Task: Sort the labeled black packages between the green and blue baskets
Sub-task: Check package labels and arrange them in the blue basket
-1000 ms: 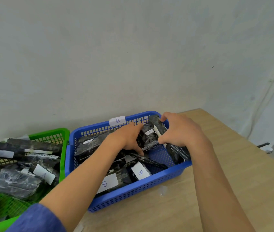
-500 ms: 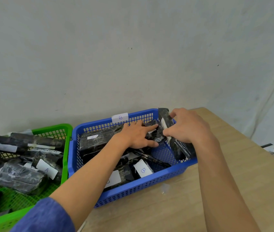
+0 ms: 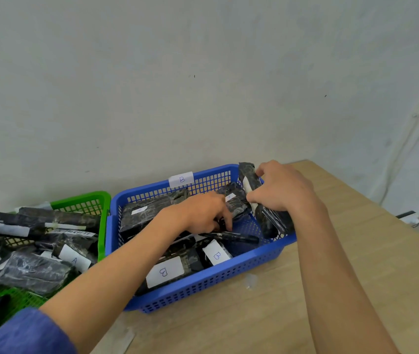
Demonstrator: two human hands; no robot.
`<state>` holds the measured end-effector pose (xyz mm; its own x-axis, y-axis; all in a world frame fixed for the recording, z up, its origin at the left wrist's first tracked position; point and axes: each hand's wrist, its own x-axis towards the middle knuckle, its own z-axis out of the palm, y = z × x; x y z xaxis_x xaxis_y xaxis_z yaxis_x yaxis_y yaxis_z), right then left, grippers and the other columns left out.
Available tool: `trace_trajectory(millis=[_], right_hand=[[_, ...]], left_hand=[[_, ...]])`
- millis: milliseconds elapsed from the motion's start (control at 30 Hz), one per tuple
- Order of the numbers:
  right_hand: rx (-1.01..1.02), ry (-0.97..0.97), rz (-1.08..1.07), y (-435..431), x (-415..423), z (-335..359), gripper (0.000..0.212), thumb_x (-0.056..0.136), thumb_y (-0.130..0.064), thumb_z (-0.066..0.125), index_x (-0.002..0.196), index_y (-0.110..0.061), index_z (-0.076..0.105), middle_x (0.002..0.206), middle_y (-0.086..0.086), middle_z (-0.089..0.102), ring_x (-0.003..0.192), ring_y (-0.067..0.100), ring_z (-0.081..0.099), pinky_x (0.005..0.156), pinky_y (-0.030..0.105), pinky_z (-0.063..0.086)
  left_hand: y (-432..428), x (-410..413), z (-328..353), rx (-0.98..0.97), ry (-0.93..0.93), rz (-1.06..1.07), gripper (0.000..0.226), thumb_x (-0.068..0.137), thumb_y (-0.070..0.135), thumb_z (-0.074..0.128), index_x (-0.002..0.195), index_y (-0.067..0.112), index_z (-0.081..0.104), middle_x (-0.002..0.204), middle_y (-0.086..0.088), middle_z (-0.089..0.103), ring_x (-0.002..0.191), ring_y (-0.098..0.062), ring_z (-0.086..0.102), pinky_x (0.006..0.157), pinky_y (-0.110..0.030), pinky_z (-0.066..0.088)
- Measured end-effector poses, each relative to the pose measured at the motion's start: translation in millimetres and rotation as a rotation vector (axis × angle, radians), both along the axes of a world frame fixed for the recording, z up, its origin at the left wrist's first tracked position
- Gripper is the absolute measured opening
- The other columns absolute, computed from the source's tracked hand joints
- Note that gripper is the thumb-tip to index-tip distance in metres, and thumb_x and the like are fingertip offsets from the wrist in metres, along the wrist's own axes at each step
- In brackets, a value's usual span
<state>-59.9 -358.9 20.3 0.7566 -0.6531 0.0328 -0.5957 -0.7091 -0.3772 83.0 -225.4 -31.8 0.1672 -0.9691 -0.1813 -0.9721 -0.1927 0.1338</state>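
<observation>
Against the right wall of blue basket, long black package is gripped by right hand; left hand grasp cannot be told.

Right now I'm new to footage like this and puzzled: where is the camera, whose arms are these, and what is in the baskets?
There is no machine here. A person wears a camera on the head, looking down at their own arms. On the wooden table stand a green basket and a blue basket, both holding black wrapped packages with white lettered labels. The right hand holds a long black package against the blue basket's right wall. The left hand reaches among the packages; its grip is unclear.
</observation>
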Motion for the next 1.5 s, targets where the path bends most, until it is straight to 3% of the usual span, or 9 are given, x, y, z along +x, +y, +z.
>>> trace_trajectory(millis=[200,367,533,667,900,1100,1267,1400,1500], right_hand=[[-0.013,0.002,-0.004,0,1,-1,0.055,0.073,-0.04,0.076,0.124,-0.025,0.06,0.112,0.002,0.067,0.101,0.028,0.062,0.079,0.036,0.05],[-0.034,0.012,0.007,3,2,-4,0.055,0.077,-0.034,0.075,0.129,-0.024,0.059,0.118,0.003,0.066,0.104,0.029,0.063,0.076,0.035,0.046],[-0.014,0.02,0.01,2,2,-3,0.056,0.072,-0.034,0.078,0.125,-0.029,0.06,0.112,0.002,0.066,0.096,0.026,0.06,0.074,0.035,0.046],[-0.021,0.015,0.024,2,3,-5,0.058,0.068,-0.035,0.08,0.123,-0.031,0.061,0.111,0.0,0.065,0.095,0.025,0.059,0.075,0.035,0.044],[-0.038,0.014,0.067,6,7,-9,0.065,0.067,-0.037,0.082,0.128,-0.037,0.059,0.115,-0.001,0.066,0.094,0.024,0.058,0.075,0.033,0.042],[0.007,0.042,0.138,13,17,-18,0.06,0.066,-0.04,0.083,0.117,-0.034,0.052,0.1,-0.004,0.06,0.091,0.024,0.059,0.071,0.034,0.042],[0.065,0.09,0.162,19,24,-27,0.073,0.064,-0.047,0.088,0.119,-0.028,0.043,0.096,-0.007,0.057,0.086,0.016,0.057,0.073,0.037,0.047],[0.006,0.119,0.146,24,29,-36,0.093,0.063,-0.053,0.09,0.133,-0.021,0.038,0.111,0.0,0.065,0.1,0.025,0.063,0.074,0.038,0.051],[-0.028,0.087,0.144,27,33,-40,0.099,0.065,-0.054,0.09,0.142,-0.021,0.036,0.116,0.002,0.066,0.105,0.027,0.063,0.07,0.036,0.045]], left_hand=[[-11,-9,3,0.235,-0.2,-0.079,0.055,0.101,0.018,0.052,0.148,0.045,0.047,0.11,0.001,0.036,0.118,-0.026,0.039,0.097,-0.045,0.044],[-6,-6,3,0.192,-0.156,-0.092,0.033,0.103,0.032,0.054,0.134,0.041,0.061,0.111,0.0,0.039,0.111,-0.021,0.038,0.098,-0.042,0.044],[7,-3,8,0.119,-0.051,-0.071,0.02,0.098,0.023,0.06,0.115,0.028,0.068,0.109,0.001,0.038,0.102,-0.016,0.039,0.095,-0.037,0.043],[21,2,21,0.029,0.095,0.003,0.013,0.088,0.018,0.067,0.097,0.02,0.059,0.101,0.004,0.043,0.093,-0.021,0.05,0.082,-0.035,0.043],[25,4,27,0.053,0.035,0.093,0.043,0.081,0.035,0.082,0.116,0.022,0.059,0.108,0.002,0.056,0.096,-0.019,0.055,0.075,-0.033,0.044],[25,12,29,0.064,-0.05,0.161,0.024,0.083,0.024,0.081,0.101,0.022,0.066,0.098,0.005,0.063,0.097,-0.022,0.062,0.079,-0.036,0.053],[37,33,49,-0.105,0.119,0.209,0.019,0.088,0.018,0.077,0.105,0.02,0.069,0.106,0.0,0.071,0.093,-0.017,0.063,0.085,-0.028,0.049],[43,50,57,-0.316,0.239,0.348,0.013,0.092,0.013,0.072,0.104,0.016,0.071,0.095,-0.002,0.071,0.069,-0.008,0.063,0.07,-0.028,0.054],[51,64,58,-0.462,0.259,0.49,0.01,0.094,0.012,0.068,0.102,0.017,0.07,0.091,-0.002,0.072,0.069,-0.011,0.064,0.069,-0.029,0.054]])
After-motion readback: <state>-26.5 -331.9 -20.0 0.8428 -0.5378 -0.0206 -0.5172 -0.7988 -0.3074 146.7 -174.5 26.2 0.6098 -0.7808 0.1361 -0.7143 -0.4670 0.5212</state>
